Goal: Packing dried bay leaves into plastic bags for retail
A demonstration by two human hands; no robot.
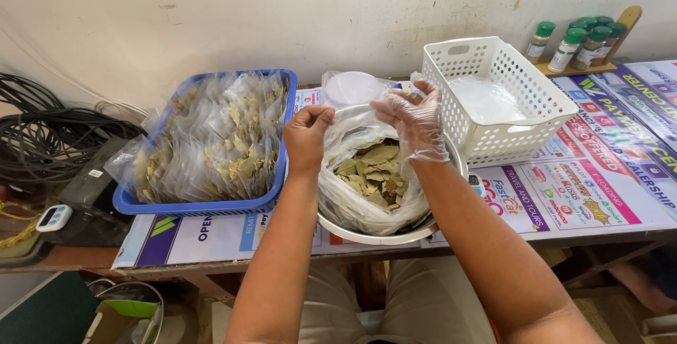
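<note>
A metal bowl (pixel 395 237) stands at the table's front edge, lined with a large clear plastic bag (pixel 352 206) full of dried bay leaves (pixel 374 171). My left hand (pixel 307 136) is bare and pinches the bag's rim at the left. My right hand (pixel 415 122) wears a thin clear glove and grips the bag's rim at the back right. Both hands hold the bag's mouth apart above the leaves.
A blue basket (pixel 211 206) at the left holds several small clear packets of leaves. A white basket (pixel 493 97) with clear bags stands at the right. Spice jars (pixel 585 40) on a wooden rack sit at the back right. Black cables (pixel 49 132) lie far left.
</note>
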